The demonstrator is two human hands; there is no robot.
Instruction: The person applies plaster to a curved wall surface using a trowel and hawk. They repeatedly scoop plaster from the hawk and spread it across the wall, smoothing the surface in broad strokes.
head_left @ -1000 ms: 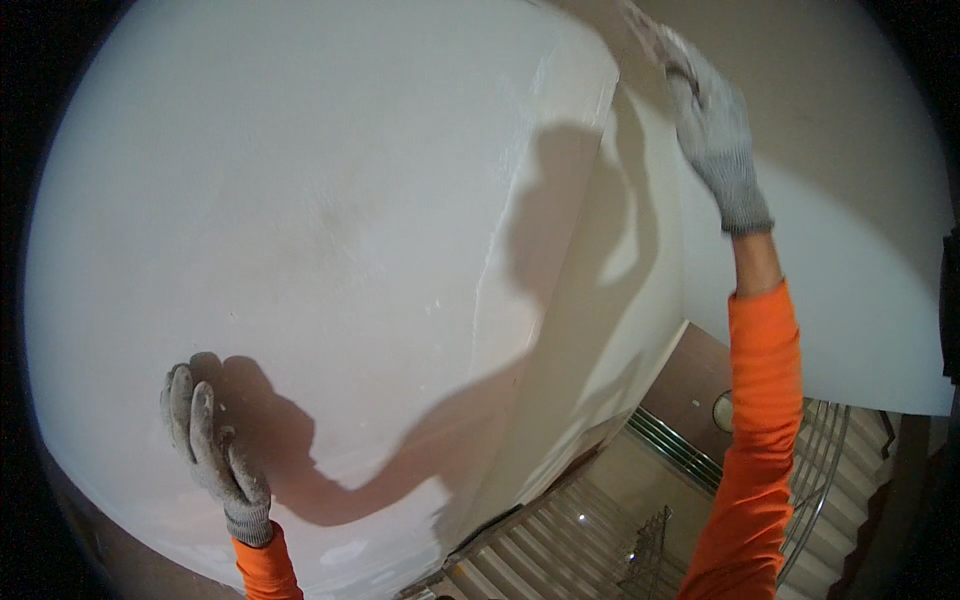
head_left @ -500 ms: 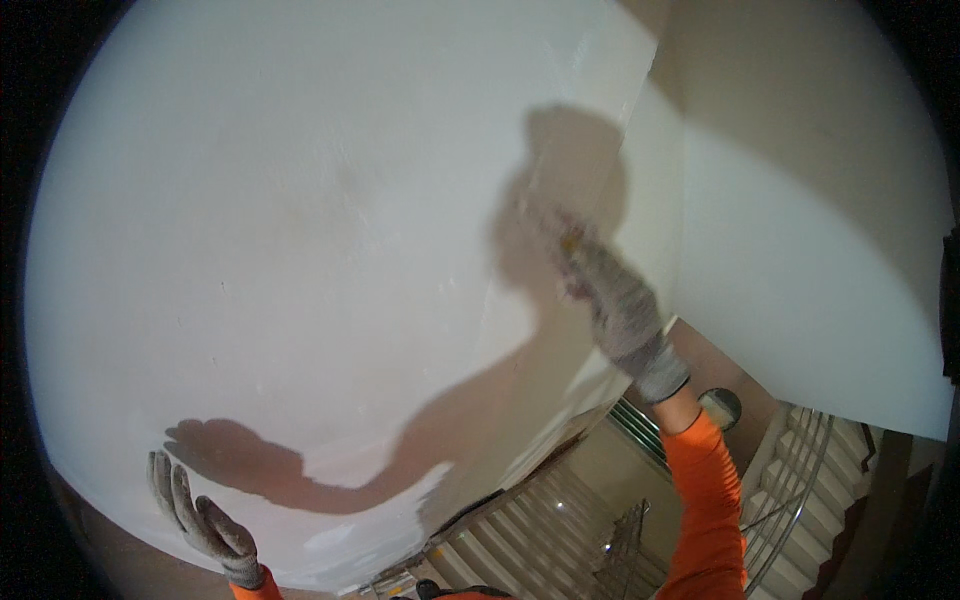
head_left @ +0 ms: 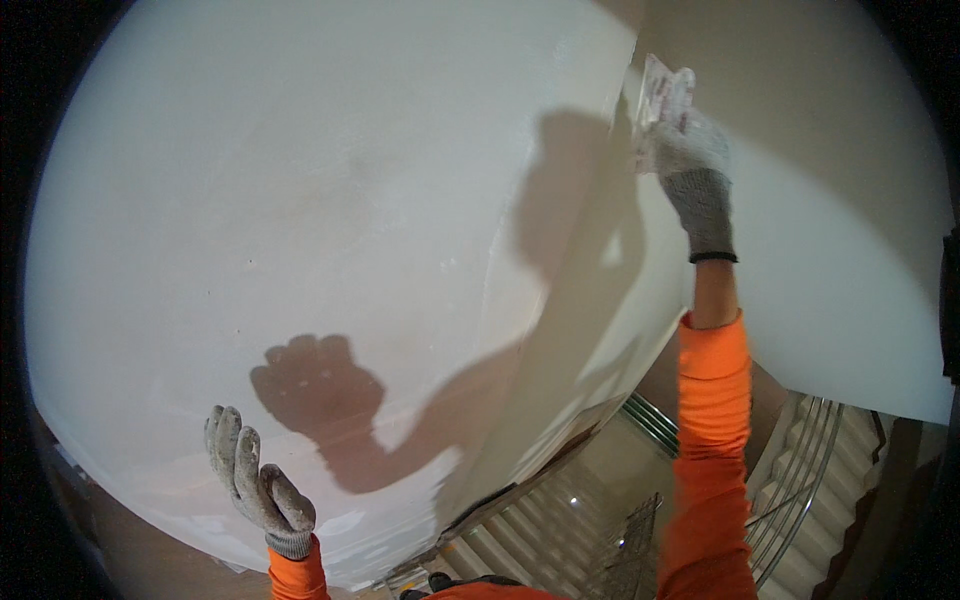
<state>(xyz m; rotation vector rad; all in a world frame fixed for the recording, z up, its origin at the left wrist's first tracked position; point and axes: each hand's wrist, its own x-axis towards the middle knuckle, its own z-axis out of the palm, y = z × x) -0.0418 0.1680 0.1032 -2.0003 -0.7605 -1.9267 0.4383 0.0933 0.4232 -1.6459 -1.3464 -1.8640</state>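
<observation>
In a grey, dusty work glove, my right hand (head_left: 694,145) is raised at the upper right, near the edge of the white wall (head_left: 330,180). Its fingers are closed on a flat whitish piece with reddish marks (head_left: 657,90). This piece is thin and roughly rectangular, slightly blurred; its exact kind I cannot make out. Lower left, my left hand (head_left: 258,485), gloved alike, is lifted with its fingers stretched out and nothing in it. It is in front of the wall; whether it touches it I cannot tell. Shadows of both arms fall across the wall.
Another pale wall surface (head_left: 840,250) stands on the right, partly shaded. Far below are stairs (head_left: 520,530), with a second flight (head_left: 800,470) at the lower right beside a metal handrail (head_left: 800,510). A dark gap (head_left: 480,510) runs along the wall's lower edge.
My right hand has moved up and to the right with the flat piece, from over the white wall to its edge. My left hand has shifted right and slightly up.
</observation>
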